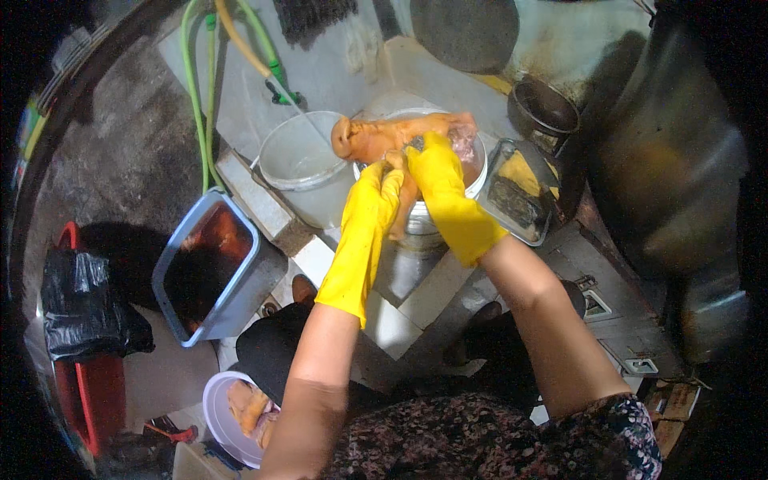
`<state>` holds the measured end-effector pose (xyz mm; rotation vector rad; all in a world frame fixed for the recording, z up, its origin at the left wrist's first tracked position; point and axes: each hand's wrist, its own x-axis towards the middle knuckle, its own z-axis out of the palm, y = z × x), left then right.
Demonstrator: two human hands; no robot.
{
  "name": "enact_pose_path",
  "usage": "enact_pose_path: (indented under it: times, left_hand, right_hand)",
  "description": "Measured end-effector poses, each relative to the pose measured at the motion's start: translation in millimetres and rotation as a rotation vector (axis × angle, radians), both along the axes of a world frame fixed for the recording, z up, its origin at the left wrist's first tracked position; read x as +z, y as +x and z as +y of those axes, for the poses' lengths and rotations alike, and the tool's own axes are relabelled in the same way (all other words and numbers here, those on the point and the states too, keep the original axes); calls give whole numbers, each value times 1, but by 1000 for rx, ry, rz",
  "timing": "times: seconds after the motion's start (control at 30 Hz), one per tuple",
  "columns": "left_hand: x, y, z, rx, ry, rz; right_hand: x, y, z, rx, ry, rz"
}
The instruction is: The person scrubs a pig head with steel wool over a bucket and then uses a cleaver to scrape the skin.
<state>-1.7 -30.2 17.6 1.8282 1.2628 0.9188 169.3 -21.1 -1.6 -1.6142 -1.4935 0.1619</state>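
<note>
A large piece of orange-brown meat with skin, snout-like at its left end and raw pink at its right (402, 133), lies over a white plastic bucket (480, 174). Both my hands wear yellow rubber gloves. My left hand (384, 183) grips the lower flap of the meat. My right hand (433, 159) is closed on a grey scouring pad (416, 143), held against the meat. Just left of it stands a whitish bucket (300, 150) with a thin hose end hanging into it.
A blue-rimmed bin (264, 288) with reddish contents stands at left, near green hoses (210, 96). A lilac basin (219, 420) holds more meat. At right are a tray with pads (531, 234), a dark metal pot (546, 108) and a large metal vessel (654, 144).
</note>
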Motion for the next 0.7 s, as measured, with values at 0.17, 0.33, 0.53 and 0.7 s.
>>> enact_pose_path:
  times: [0.17, 0.33, 0.53, 0.7]
  left_hand:
    - [-23, -6, 12, 2, -31, -143]
    - [-35, -5, 2, -15, 96, -166]
    - [-36, -5, 21, -21, 82, -244]
    - [-48, -10, 20, 67, -42, -310]
  right_hand:
    - [-5, -51, -65, -21, 345, -115]
    - [-9, -22, -25, 24, 106, -175]
    - [7, -12, 13, 40, 7, -81]
    - [-15, -56, -56, 75, 215, -290]
